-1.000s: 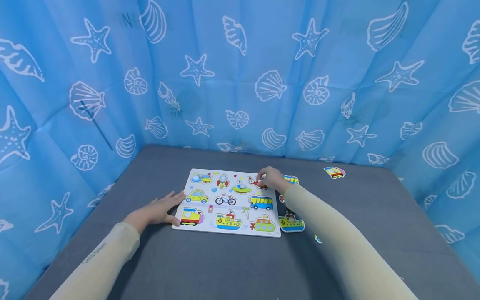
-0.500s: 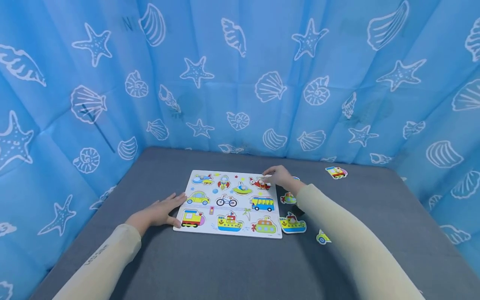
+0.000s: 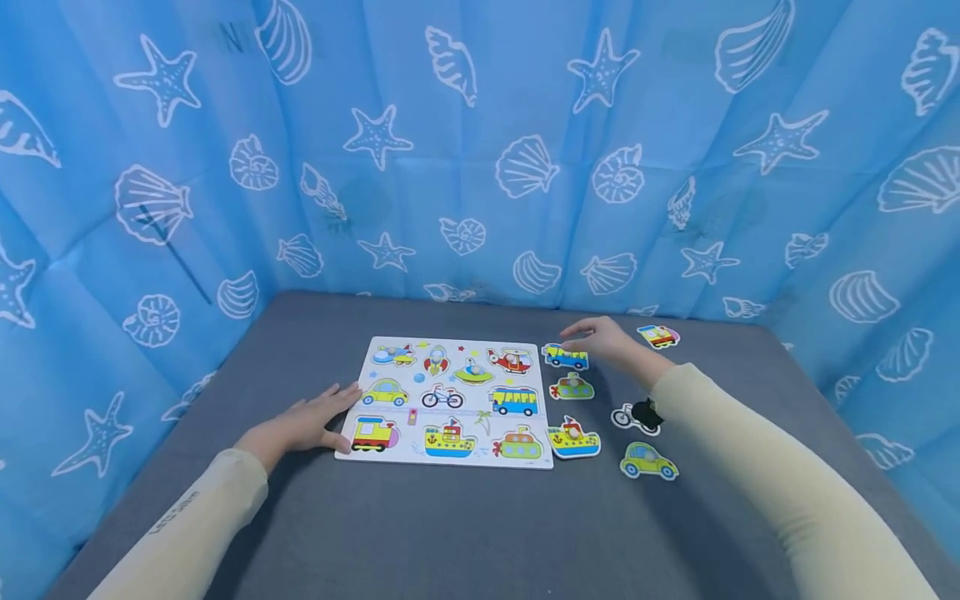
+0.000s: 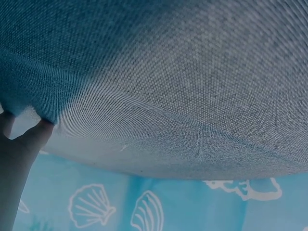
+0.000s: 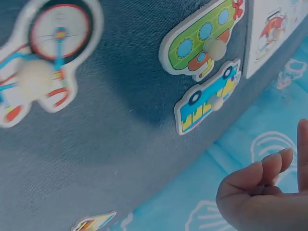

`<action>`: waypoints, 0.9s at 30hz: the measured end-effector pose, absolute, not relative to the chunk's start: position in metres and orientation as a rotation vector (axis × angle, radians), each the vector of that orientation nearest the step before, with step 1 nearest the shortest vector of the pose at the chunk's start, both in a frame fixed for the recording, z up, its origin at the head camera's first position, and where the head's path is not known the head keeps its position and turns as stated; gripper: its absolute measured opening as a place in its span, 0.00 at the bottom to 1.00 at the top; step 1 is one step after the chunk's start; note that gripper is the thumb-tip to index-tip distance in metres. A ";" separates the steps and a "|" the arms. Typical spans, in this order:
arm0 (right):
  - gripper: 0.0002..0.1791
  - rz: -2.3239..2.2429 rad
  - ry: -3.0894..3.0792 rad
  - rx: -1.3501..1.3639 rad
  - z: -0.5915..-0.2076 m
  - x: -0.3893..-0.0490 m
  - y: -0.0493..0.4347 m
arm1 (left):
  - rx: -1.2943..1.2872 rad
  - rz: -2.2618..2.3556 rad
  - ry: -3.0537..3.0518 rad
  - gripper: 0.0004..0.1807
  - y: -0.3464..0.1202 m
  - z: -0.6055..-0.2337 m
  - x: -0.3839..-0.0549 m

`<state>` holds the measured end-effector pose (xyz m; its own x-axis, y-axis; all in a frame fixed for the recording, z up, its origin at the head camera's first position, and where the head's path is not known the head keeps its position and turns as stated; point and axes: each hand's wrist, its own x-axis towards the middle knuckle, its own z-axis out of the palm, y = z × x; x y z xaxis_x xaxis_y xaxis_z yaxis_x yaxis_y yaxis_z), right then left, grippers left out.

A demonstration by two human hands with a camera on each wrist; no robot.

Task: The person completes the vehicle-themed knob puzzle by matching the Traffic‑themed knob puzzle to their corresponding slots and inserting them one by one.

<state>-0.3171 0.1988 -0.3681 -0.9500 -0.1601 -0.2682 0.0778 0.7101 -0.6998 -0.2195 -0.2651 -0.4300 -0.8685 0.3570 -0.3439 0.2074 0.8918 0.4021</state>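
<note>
A white puzzle board (image 3: 484, 450) printed with vehicles lies on the table. My left hand (image 3: 307, 421) rests along its left edge, fingers spread, thumb at the lower corner. Knobbed pieces sit in its top row: plane (image 3: 394, 356), rocket (image 3: 436, 361), flying saucer (image 3: 473, 372) and helicopter (image 3: 510, 361). Just right of the board, my right hand (image 3: 603, 342) hovers by the bus piece (image 3: 566, 357), fingers loosely bent. In the right wrist view nothing is between its fingers. The submarine piece (image 5: 197, 43) lies beside the bus piece.
A ship piece (image 3: 574, 438) lies against the board's lower right edge. Farther right are the bicycle piece (image 3: 626, 418), partly behind the right wrist, and the car piece (image 3: 648, 462). A train piece (image 3: 660, 336) lies at the back. Blue shell-print curtains (image 3: 465, 167) surround the grey table (image 3: 450, 533).
My right hand has let go of the helicopter piece, which lies in the board's top right, and moved right to the bus piece. The left hand stays at the board's edge.
</note>
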 end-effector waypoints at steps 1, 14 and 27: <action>0.22 -1.081 2.608 -0.070 -0.366 -0.314 0.202 | 0.412 0.500 2.639 0.59 -0.265 -0.430 -0.219; 0.26 -1.176 2.556 -0.135 -0.352 -0.277 0.245 | 0.417 0.516 2.631 0.59 -0.265 -0.426 -0.218; 0.26 -1.225 2.526 -0.188 -0.356 -0.240 0.281 | 0.407 0.497 2.632 0.60 -0.266 -0.426 -0.217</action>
